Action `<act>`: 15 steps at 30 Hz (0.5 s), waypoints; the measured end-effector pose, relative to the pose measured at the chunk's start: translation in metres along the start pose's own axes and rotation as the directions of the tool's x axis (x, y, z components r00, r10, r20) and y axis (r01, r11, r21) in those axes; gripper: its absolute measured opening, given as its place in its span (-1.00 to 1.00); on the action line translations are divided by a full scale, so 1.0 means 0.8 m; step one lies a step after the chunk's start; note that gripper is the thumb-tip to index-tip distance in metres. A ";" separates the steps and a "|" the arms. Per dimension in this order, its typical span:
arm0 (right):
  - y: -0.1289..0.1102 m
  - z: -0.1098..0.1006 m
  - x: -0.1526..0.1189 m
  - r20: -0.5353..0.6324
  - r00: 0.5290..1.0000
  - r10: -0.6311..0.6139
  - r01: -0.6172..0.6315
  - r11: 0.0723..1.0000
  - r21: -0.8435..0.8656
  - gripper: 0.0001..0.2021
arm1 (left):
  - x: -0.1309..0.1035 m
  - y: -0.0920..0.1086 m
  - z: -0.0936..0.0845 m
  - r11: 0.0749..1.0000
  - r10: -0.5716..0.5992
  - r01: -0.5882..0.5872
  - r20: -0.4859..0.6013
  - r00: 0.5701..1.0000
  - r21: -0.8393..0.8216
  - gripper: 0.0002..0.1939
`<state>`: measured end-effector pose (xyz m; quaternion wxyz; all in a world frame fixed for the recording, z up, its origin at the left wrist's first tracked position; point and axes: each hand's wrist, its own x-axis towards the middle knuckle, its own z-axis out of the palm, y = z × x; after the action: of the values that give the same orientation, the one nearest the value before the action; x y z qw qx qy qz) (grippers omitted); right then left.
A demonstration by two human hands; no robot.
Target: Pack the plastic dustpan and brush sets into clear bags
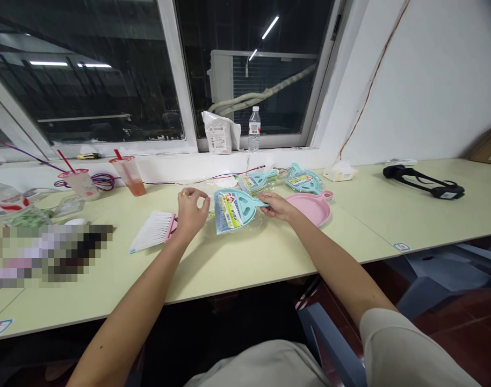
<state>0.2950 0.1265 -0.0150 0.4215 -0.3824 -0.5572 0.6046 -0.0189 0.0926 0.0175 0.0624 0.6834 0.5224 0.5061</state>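
Note:
A teal mini dustpan-and-brush set, with a yellow-green label and clear plastic wrapping, is held just above the table. My right hand grips it by the handle, at its right end. To the left of the set is my left hand, its thumb and forefinger curled together in a pinch; whether plastic film is between them I cannot make out. Behind my left wrist lies a pink brush with white bristles, its handle partly hidden. A pink dustpan lies beside my right hand, partly covered by my forearm.
Two more wrapped teal sets lie farther back. Drink cups with red straws stand left, near coiled wires. A water bottle and a white packet stand on the sill. A black strapped device lies right.

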 end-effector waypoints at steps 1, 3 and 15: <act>0.001 0.002 0.000 0.006 1.000 -0.002 0.002 1.000 -0.007 -0.66 | -0.003 0.002 0.002 0.997 0.054 -0.056 0.032 0.998 0.052 -0.85; 0.002 0.005 0.000 0.014 1.000 -0.013 0.013 1.000 -0.015 -0.67 | -0.008 0.005 0.007 0.993 0.044 -0.057 0.122 0.992 0.107 -0.74; 0.002 0.021 -0.003 0.010 0.994 -0.106 0.106 0.990 -0.095 -0.63 | -0.006 0.000 0.010 0.969 -0.212 0.232 0.194 0.958 -0.088 -0.93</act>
<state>0.2796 0.1185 -0.0153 0.4329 -0.3704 -0.6062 0.5549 -0.0126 0.0926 0.0106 0.2042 0.6596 0.5594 0.4586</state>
